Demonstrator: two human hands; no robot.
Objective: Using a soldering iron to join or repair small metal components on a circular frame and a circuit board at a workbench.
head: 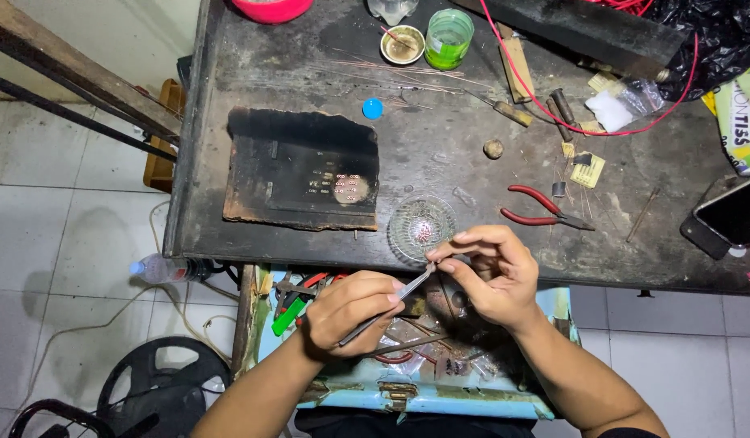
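Gripping tweezers [385, 307] in left hand [351, 312], tips meeting right hand [488, 272], its grip pinching a tiny part, too small to identify, just below glass dish [422, 225] at bench [440, 154] edge. Probably transferring the part; steadiness needed next.

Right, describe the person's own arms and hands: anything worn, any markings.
Both forearms are bare from the bottom edge of the picture to the wrist; no sleeve shows. The left hand and right hand wear no gloves. No ring, watch, bracelet or band is visible on either hand or wrist, and no markings show. The fingernails look short and unpainted.
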